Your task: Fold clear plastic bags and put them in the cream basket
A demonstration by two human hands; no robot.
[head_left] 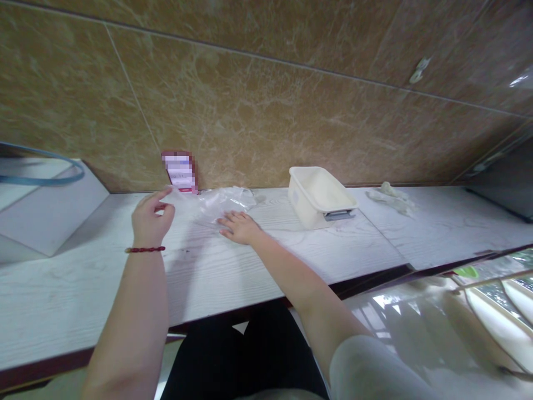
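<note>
A clear plastic bag (227, 200) lies crumpled on the pale wood-grain table (233, 272), close to the wall. My left hand (152, 218), with a red bracelet at the wrist, is closed at the fingertips on the left end of the bag, which stretches out thin towards it. On the lower right part of the bag rests my right hand (238, 226), palm down with its fingers spread. Behind the bag's left end a phone (181, 173) with a lit, blurred screen leans against the wall.
A cream plastic bin (306, 203) with a grey handle stands right of my hands. Farther right lies a crumpled piece of clear plastic (391, 199). At the left edge is a white box (54, 216) with a blue strap (45, 180). The marbled wall (250, 111) bounds the table's back.
</note>
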